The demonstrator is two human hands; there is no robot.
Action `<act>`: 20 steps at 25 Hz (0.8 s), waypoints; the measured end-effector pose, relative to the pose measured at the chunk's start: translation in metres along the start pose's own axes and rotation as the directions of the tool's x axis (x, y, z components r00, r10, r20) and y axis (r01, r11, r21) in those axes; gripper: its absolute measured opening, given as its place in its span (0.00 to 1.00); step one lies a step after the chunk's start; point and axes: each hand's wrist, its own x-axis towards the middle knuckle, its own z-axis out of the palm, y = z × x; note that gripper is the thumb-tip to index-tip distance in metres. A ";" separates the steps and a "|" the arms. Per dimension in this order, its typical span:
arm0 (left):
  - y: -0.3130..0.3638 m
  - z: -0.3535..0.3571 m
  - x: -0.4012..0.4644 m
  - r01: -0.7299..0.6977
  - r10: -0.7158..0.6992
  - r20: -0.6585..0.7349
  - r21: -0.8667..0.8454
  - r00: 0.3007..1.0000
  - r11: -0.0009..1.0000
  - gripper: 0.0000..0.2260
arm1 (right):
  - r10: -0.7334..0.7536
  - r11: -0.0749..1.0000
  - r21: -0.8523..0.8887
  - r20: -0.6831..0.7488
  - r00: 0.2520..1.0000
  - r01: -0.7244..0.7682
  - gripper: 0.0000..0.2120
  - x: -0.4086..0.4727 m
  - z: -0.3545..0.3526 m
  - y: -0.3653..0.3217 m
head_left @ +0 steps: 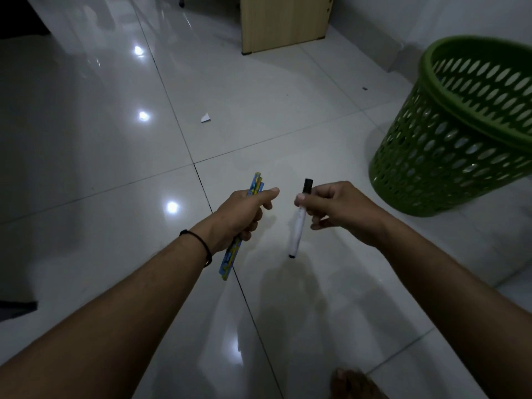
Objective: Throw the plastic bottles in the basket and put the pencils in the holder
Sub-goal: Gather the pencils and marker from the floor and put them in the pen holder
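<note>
Glossy white tile floor (pixel 273 105), head view. Left hand (pixel 241 216): closed round a bundle of blue-and-yellow patterned pencils (pixel 230 259), ends projecting above and below the fist; black cord bracelet (pixel 201 244) at wrist. Right hand (pixel 334 207): pinching a white marker with black cap (pixel 299 223), cap up, tip down, clear of the floor. Green perforated plastic basket (pixel 449 145): upright on floor, right of hands, well apart. Wooden cabinet (pixel 283 21): far centre. White paper scrap (pixel 205 118): on tiles. Bare foot (pixel 355 384): bottom edge.

Dim; ceiling-light glare on glossy floor (pixel 115 156); edges warped.
</note>
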 end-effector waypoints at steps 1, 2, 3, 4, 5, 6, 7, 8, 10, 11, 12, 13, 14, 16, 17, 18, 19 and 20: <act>0.001 0.001 -0.001 0.010 -0.009 0.030 -0.003 1.000 1.000 0.12 | 0.003 0.999 0.034 0.015 1.000 -0.004 0.13 0.002 0.000 -0.003; 0.001 0.001 -0.003 0.021 -0.020 0.063 -0.014 0.998 1.000 0.09 | 0.009 0.998 0.064 0.024 1.000 -0.011 0.15 0.004 0.000 -0.005; 0.002 0.002 -0.005 0.031 -0.028 0.098 -0.021 0.995 0.999 0.08 | 0.012 0.996 0.085 0.026 1.000 -0.014 0.15 0.006 0.001 -0.006; 0.002 0.002 -0.006 0.035 -0.032 0.131 -0.018 0.991 0.999 0.07 | 0.009 0.995 0.097 0.024 1.000 -0.011 0.15 0.008 0.002 -0.007; 0.001 0.001 -0.007 0.033 -0.032 0.159 -0.005 0.987 0.999 0.08 | 0.003 0.995 0.103 0.020 1.000 -0.005 0.14 0.009 0.004 -0.009; 0.001 0.001 -0.008 0.030 -0.031 0.184 0.009 0.982 1.000 0.10 | -0.004 0.995 0.100 0.014 1.000 0.003 0.12 0.010 0.007 -0.010; 0.001 0.000 -0.009 0.024 -0.028 0.209 0.022 0.978 0.999 0.11 | -0.013 0.996 0.088 0.005 1.000 0.012 0.11 0.011 0.010 -0.011; 0.002 0.000 -0.009 0.014 -0.023 0.233 0.039 0.972 0.999 0.12 | -0.023 0.997 0.067 -0.004 1.000 0.024 0.10 0.011 0.012 -0.012; 0.001 -0.001 -0.009 -0.025 -0.003 0.243 0.115 0.970 0.993 0.12 | -0.041 0.998 0.046 -0.008 0.999 0.041 0.09 0.011 0.017 -0.014; 0.000 -0.001 -0.008 -0.051 0.011 0.221 0.175 0.975 0.983 0.13 | -0.045 0.998 0.050 -0.006 0.999 0.046 0.09 0.011 0.019 -0.015; -0.001 0.000 -0.007 -0.077 0.032 0.185 0.239 0.982 0.968 0.13 | -0.049 0.997 0.058 -0.004 0.999 0.049 0.09 0.011 0.020 -0.015; -0.002 0.000 -0.006 -0.100 0.057 0.149 0.299 0.987 0.949 0.13 | -0.051 0.996 0.067 -0.005 0.999 0.052 0.08 0.011 0.021 -0.016; -0.002 0.001 -0.005 -0.117 0.078 0.128 0.338 0.989 0.934 0.13 | -0.055 0.996 0.072 -0.010 0.998 0.055 0.07 0.010 0.023 -0.017; -0.001 0.000 -0.004 -0.119 0.083 0.122 0.328 0.989 0.937 0.12 | -0.076 0.996 0.049 -0.038 0.996 0.078 0.07 0.009 0.023 -0.018; -0.002 0.000 -0.004 -0.103 0.065 0.131 0.305 0.989 0.947 0.12 | -0.097 0.995 0.016 -0.055 0.994 0.098 0.08 0.008 0.022 -0.019; -0.002 -0.001 -0.005 -0.087 0.046 0.144 0.296 0.989 0.951 0.12 | -0.120 0.993 -0.020 -0.066 0.991 0.119 0.08 0.007 0.021 -0.019; -0.003 -0.001 -0.005 -0.083 0.035 0.159 0.305 0.987 0.949 0.12 | -0.140 0.989 -0.049 -0.069 0.988 0.136 0.09 0.006 0.020 -0.020; -0.004 -0.001 -0.005 -0.085 0.031 0.172 0.317 0.985 0.945 0.12 | -0.155 0.986 -0.072 -0.068 0.986 0.150 0.09 0.005 0.020 -0.020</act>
